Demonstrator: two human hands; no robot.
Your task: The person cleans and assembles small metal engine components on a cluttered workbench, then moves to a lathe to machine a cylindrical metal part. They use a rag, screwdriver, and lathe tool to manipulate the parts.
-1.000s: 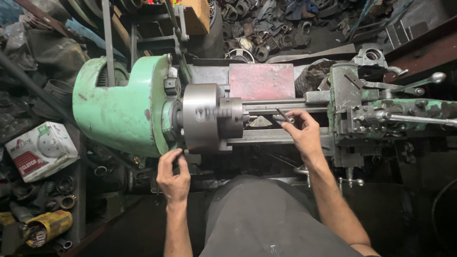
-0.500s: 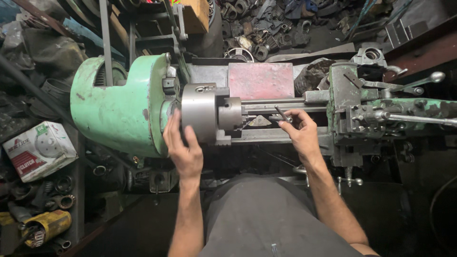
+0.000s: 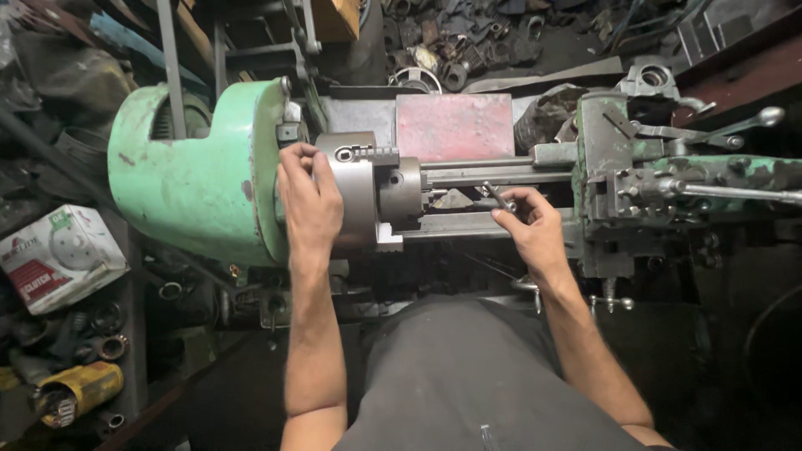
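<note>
Fingers of left hand (image 3: 310, 200) spread flat against steel chuck (image 3: 361, 190); right hand (image 3: 532, 230) fingers pinch small metal key (image 3: 499, 197), just right of chuck.

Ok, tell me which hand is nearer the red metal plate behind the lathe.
Left. The left hand lies on the chuck, just left of the red plate; the right hand holds a small metal tool lower, in front of the bed.

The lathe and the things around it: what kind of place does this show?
Most likely a small machine or repair workshop. A green metal lathe with a steel chuck fills the view, and piles of worn metal parts lie behind it.
</note>
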